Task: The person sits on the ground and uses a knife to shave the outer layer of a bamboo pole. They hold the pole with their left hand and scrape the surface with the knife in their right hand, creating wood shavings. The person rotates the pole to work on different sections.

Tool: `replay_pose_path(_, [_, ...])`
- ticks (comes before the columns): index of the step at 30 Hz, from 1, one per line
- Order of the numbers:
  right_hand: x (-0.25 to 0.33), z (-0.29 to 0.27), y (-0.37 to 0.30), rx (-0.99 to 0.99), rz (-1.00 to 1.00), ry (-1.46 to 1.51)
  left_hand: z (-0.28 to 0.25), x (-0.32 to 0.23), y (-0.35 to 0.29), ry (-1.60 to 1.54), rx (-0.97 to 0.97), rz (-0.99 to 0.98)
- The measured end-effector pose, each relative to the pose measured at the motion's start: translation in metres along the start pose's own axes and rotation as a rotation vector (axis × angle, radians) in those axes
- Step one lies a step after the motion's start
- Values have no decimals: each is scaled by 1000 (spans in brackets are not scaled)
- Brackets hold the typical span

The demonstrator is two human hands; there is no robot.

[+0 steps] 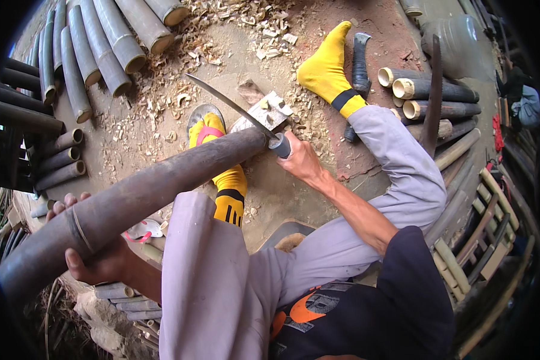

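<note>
A long dark bamboo pole (162, 171) slants from the lower left up to the middle, crossing over my left thigh. My left hand (105, 261) wraps around its near part beside a node ring, thumb on the near side and fingertips showing beyond. My right hand (303, 161) is closed on the dark handle of a machete (231, 103), whose narrow blade points up and to the left. The blade's base is at the pole's far end; whether it is cutting in cannot be made out. A pale, chopped wooden block (270, 115) lies just beyond that end.
Wood chips (222, 54) litter the ground. Bamboo lengths (105, 45) are lined up at the far left, and cut pieces (426, 90) are stacked right. A black-wrapped tool (360, 69) lies by my yellow-socked foot (327, 69). A dark blade (433, 96) stands near the right stack.
</note>
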State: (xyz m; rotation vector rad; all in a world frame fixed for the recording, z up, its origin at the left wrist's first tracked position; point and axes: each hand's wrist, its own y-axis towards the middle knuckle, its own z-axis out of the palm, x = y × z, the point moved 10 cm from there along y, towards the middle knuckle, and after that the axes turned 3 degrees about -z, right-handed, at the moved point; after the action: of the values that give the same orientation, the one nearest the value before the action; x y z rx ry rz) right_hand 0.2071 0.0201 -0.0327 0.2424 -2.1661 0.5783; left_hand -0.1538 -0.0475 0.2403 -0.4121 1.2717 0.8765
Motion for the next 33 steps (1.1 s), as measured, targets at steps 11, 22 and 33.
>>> replay_pose_path(11, [67,-46,-12,-349,-326,152,-19,0,6,-118,-52,66])
replay_pose_path(22, [97,-71,-8,-359,-257,239,-26,-3,7,-164,128,66])
replay_pose_path(33, [77,-52,3,-184,-115,196,-14,-12,10,-151,344,87])
